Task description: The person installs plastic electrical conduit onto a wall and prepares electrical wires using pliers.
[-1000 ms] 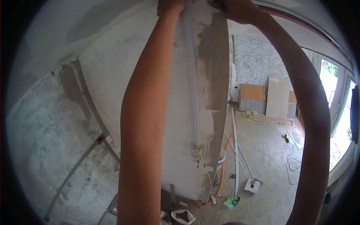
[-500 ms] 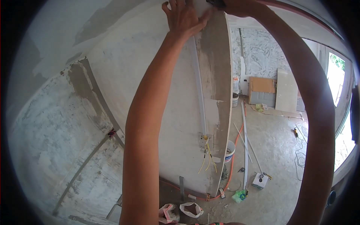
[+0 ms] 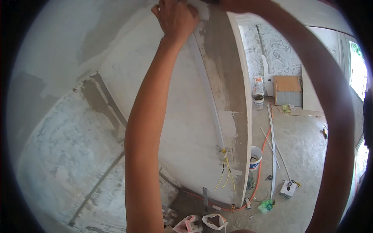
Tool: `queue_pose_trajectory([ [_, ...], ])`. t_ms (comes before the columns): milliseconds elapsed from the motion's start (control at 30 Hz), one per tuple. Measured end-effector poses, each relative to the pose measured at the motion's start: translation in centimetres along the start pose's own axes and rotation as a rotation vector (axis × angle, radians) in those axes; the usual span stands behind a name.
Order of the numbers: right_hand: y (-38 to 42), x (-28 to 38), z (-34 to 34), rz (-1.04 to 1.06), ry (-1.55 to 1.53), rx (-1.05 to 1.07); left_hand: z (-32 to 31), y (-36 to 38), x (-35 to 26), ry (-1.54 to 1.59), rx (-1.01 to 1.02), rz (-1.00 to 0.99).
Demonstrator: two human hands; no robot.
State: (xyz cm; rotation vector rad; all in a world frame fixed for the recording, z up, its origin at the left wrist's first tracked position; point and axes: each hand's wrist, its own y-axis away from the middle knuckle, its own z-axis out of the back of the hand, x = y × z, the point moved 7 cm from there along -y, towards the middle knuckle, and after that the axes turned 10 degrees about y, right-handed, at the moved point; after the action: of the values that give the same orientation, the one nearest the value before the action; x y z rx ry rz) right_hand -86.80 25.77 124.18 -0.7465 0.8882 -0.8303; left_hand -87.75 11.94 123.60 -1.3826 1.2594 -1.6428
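Observation:
My left hand (image 3: 176, 19) is raised at the top edge, in front of the wall panel near the upper end of a white trunking strip (image 3: 210, 99). Its fingers are bent and partly cut off; what they hold, if anything, is hidden. My right hand (image 3: 235, 5) is up beside it, around a dark object mostly out of frame. A pale patch (image 3: 203, 9) shows between the hands. The strip runs down the panel (image 3: 182, 116) to a wall box (image 3: 224, 150), where yellow wires (image 3: 227, 173) hang out.
The panel's free edge (image 3: 244, 97) stands just right of the hands. Beyond it, a white bucket (image 3: 255, 163), an orange hose (image 3: 261, 171), long strips (image 3: 274, 155), a small box (image 3: 287, 189) and a green bag (image 3: 265, 206) lie about the floor. Open sacks (image 3: 214, 222) stand below.
The view has shifted, so the room appears further right and slightly lower. My left hand sits further left in view, with its thumb drawn in. My right hand stays high near the panel edge.

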Motion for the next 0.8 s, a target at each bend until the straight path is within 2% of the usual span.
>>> queue_pose_trajectory([
  [67, 0.1, -0.3, -0.7, -0.084, 0.173, 0.058, -0.4, 1.0, 0.5, -0.054, -0.190, -0.142],
  [133, 1.1, -0.4, -2.4, -0.116, 0.220, -0.111, -1.4, 1.0, 0.7, -0.048, -0.174, -0.064],
  [200, 5.0, -0.6, -3.9, -0.071, 0.135, -0.443, -1.8, 0.9, 0.2, -0.035, -0.155, -0.010],
  [267, 10.4, 0.2, -4.3, -0.184, -0.035, -0.321, -2.0, 1.0, -0.8, -0.103, -0.151, -0.065],
  [300, 13.6, 0.6, -4.2, -0.249, -0.231, -0.251, -2.1, 1.3, -1.3, -0.138, -0.139, -0.088],
  [333, 17.4, 0.9, -4.2, -0.399, -0.442, -0.161, -1.8, 1.3, -1.8, -0.130, -0.140, -0.088],
  [367, 21.8, 1.3, -5.5, -0.503, -0.546, -0.208, -1.2, 1.0, -2.4, -0.123, -0.139, -0.088],
  [400, 27.1, 1.8, -8.5, -0.644, -0.774, -0.037, -0.9, 1.2, -2.7, -0.119, -0.133, -0.083],
  [433, 33.4, 3.4, -12.3, -0.723, -1.243, -0.058, -1.2, 1.1, -2.6, -0.050, -0.119, -0.083],
  [467, 40.2, 5.6, -14.7, -1.037, -1.419, 0.249, -1.8, 0.8, -2.3, 0.017, -0.108, -0.086],
  [500, 48.0, 8.3, -17.3, -1.282, -1.472, 0.419, -2.2, 0.6, -2.2, 0.082, -0.096, -0.091],
  [567, 66.5, 15.2, -22.5, -1.428, -1.415, 0.712, -1.8, 0.6, -2.7, 0.095, -0.103, -0.110],
  [600, 76.6, 20.0, -24.6, -1.022, -1.161, 0.890, -1.7, 0.7, -2.9, 0.101, -0.108, -0.116],
  [633, 86.1, 24.7, -26.1, -0.644, -0.866, 0.945, -1.7, 0.7, -2.8, 0.113, -0.118, -0.116],
  [667, 89.3, 27.1, -21.7, -1.547, -1.189, 1.128, -1.9, 0.7, -2.7, 0.126, -0.127, -0.115],
  [700, 92.1, 29.7, -17.8, -1.959, -1.169, 1.330, -1.9, 1.0, -2.4, 0.138, -0.134, -0.108],
  [733, 93.7, 31.3, -15.6, -2.018, -1.132, 1.398, -1.8, 1.1, -2.2, 0.145, -0.146, -0.121],
  [800, 95.1, 33.8, -12.5, -1.885, -1.122, 1.462, -2.0, 1.3, -1.7, 0.170, -0.168, -0.147],
])
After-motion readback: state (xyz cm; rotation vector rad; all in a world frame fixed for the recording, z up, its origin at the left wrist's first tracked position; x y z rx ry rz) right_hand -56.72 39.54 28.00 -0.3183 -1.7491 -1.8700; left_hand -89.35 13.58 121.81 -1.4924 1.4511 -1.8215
